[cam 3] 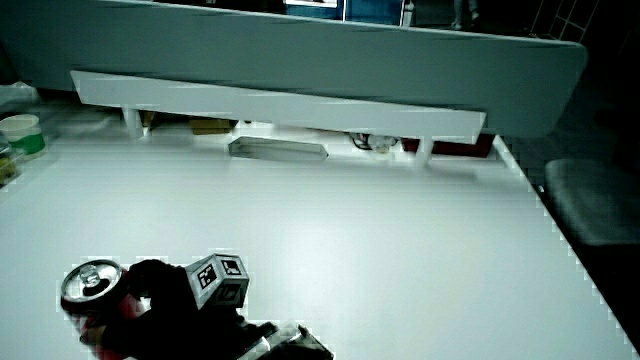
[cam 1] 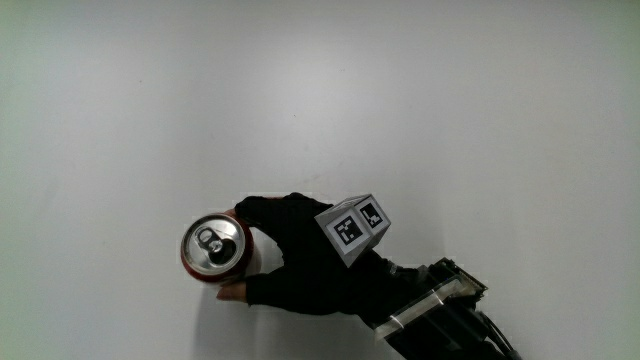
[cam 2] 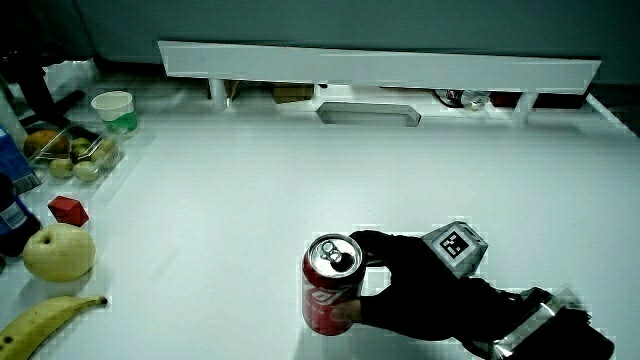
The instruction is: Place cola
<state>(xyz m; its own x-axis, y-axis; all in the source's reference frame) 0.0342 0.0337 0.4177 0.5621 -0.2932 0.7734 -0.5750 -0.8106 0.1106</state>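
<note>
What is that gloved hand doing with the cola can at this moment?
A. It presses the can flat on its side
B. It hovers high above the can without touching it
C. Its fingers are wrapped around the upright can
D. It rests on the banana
C: the hand has its fingers curled around the cola can, which stands upright with its top showing, seen also in a side view.

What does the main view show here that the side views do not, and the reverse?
Only the main view looks straight down on the red cola can's silver top, with bare white table around it. Only a side view shows the yellow banana, pale apple, small red block, paper cup and low partition. All share the black-gloved hand wrapped around the upright can, and its patterned cube.
</note>
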